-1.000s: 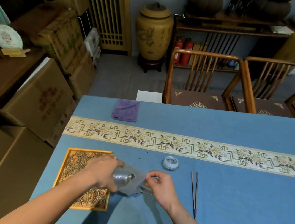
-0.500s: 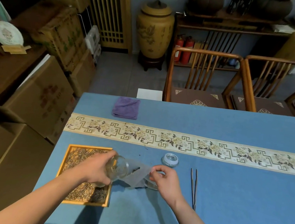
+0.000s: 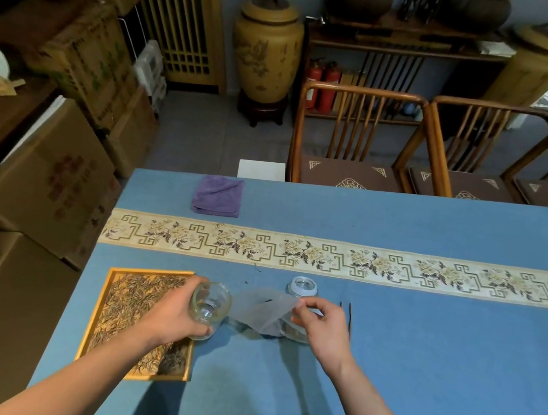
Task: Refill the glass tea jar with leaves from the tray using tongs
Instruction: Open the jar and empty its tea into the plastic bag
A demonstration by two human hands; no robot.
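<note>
Two hands work: my left hand (image 3: 174,312) grips the small clear glass jar (image 3: 210,304); my right hand (image 3: 322,323) pinches thin see-through paper (image 3: 261,309).

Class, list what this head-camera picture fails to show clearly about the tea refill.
- Tongs: mostly hidden behind the right hand.
- Tray: its near-right leaves are covered by the left hand.
- Glass jar: contents unreadable through glare and the hand.
- What lies beneath the translucent sheet: blurred.
</note>
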